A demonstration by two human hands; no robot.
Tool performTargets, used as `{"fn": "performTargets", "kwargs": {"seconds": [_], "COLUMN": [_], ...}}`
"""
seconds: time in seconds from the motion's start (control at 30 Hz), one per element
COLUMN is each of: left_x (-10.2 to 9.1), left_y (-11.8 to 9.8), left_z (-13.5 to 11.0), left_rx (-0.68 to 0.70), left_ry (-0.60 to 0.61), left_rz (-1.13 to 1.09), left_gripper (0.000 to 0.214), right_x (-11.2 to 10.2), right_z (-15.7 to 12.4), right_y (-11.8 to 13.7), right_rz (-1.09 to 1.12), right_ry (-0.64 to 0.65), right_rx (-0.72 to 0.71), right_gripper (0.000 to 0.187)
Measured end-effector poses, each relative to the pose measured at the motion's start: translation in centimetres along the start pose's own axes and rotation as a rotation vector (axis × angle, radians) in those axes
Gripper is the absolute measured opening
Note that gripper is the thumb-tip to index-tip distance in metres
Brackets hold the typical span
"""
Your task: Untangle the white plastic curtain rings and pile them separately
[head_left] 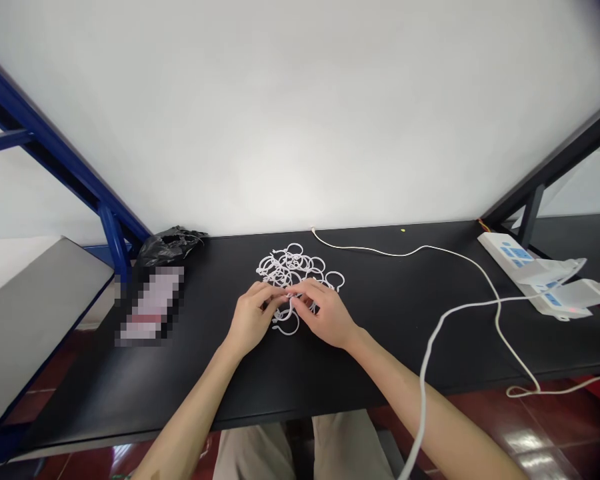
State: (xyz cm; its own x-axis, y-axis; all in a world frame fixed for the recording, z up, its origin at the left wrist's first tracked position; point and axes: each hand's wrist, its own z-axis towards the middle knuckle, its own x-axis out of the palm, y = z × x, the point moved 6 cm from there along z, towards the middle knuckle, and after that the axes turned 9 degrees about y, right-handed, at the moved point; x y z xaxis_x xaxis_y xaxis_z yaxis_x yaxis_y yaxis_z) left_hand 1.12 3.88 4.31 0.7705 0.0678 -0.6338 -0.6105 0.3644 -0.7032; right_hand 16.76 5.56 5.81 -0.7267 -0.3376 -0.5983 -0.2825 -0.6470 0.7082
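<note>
The left hand (253,318) and right hand (326,312) met near the middle of the tabletop (380,360), fingertips close together, both pinching a white ring (291,308); exactly how the fingertips overlapped could not be told. The pile of white rings (281,277) lay just beyond the fingers on the far side, some rings partly hidden by the hands; one open ring (296,329) lay on the near side, between the wrists.

A wide stretch of black surface ran from the hands to the near edge, with more between the left wrist and a blurred, pixelated item (153,303) to the left; a black plastic bag (173,245) sat behind that, by the far left corner. To the right, the broad span reaching the power strip (510,257) was crossed by a thin white cable (400,254), which dropped over the near edge; a thicker white cable (423,380) passed in front of the right forearm, narrowing the room there; a pale wall (300,120) bounded the far edge.
</note>
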Motion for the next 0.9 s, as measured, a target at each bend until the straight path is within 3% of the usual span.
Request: {"fn": "performTargets", "kwargs": {"seconds": [0.27,0.6,0.9], "left_x": [-0.21,0.69,0.69], "left_y": [0.34,-0.01,-0.53], "left_z": [-0.08,-0.79,-0.68], "left_rx": [-0.060,0.024,0.087], "left_ry": [-0.001,0.117,0.093], "left_rz": [0.024,0.154,0.209], "left_gripper": [0.018,0.052,0.041], "right_x": [0.19,-0.27,-0.52], "right_z": [-0.01,-0.10,-0.10], "right_y": [-0.47,-0.92,-0.68], "right_rz": [0.012,-0.005,-0.049], "right_ry": [0.014,-0.091,-0.098], "right_rx": [0.053,0.072,0.032], "right_gripper": [0.017,0.012,0.010]}}
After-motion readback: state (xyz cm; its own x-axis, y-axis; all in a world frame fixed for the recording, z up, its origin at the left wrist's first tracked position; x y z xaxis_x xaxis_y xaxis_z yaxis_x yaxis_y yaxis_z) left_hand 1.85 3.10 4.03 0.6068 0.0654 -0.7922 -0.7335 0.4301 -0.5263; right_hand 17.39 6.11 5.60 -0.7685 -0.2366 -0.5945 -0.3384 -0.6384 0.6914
